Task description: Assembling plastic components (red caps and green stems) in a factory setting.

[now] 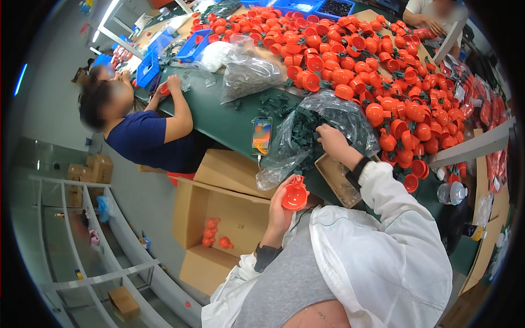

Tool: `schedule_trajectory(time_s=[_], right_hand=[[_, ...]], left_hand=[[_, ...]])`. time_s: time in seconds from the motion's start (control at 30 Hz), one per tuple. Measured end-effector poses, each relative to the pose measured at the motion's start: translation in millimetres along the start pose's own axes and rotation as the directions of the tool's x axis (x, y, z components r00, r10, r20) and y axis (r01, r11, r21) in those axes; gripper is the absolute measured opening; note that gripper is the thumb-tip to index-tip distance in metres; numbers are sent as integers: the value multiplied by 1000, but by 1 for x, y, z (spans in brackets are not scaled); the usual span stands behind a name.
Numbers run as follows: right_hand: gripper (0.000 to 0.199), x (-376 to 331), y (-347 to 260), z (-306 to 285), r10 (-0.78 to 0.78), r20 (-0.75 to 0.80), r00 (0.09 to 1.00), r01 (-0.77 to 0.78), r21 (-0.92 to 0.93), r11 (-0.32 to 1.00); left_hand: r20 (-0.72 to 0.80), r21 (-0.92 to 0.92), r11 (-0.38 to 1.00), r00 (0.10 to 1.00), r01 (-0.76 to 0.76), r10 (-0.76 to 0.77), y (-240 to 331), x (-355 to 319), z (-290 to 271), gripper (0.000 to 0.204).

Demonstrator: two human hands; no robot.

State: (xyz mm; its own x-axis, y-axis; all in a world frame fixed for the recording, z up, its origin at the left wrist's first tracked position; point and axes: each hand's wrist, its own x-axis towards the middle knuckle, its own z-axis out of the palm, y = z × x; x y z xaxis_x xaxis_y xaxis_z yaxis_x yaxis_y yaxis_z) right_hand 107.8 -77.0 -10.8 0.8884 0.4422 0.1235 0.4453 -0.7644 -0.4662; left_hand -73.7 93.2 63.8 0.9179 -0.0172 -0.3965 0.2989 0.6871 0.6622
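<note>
Head view: my left hand (pixel 280 210) is curled round an orange plastic cup piece (pixel 295 194), open side up, held close to my chest just below the bench (pixel 229 123) edge. My right hand (pixel 328 139) reaches into the clear bag of dark green parts (pixel 317 123), fingers bent inside the plastic; I cannot tell whether they have closed on one. By my reckoning most of the work is still ahead: the heap of orange pieces (pixel 372 60) covers much of the bench, while the open carton (pixel 219 229) by my knee holds only a few finished ones. Room is tight, with the phone (pixel 261 135) beside the bag, a small box (pixel 339 177) under my wrist and a seated co-worker (pixel 147 136) to my left.
</note>
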Motion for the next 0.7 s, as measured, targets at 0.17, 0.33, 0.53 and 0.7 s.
schedule_trajectory(time_s=[0.17, 0.33, 0.53, 0.7], right_hand=[[32, -40, -31, -60, 361, 394, 845, -508, 801, 317], [31, -80, -34, -71, 127, 462, 878, -405, 857, -318], [30, -97, -24, -71, 157, 396, 905, -381, 917, -117], [23, -94, -22, -74, 106, 452, 886, -408, 867, -284]], left_hand=[[27, 239, 966, 996, -94, 90, -6, 3, -9, 41], [99, 347, 933, 993, -96, 65, -8, 9, 3, 42], [142, 264, 964, 990, -15, -23, -6, 8, 15, 40], [192, 164, 986, 980, 26, -58, -4, 4, 18, 47]])
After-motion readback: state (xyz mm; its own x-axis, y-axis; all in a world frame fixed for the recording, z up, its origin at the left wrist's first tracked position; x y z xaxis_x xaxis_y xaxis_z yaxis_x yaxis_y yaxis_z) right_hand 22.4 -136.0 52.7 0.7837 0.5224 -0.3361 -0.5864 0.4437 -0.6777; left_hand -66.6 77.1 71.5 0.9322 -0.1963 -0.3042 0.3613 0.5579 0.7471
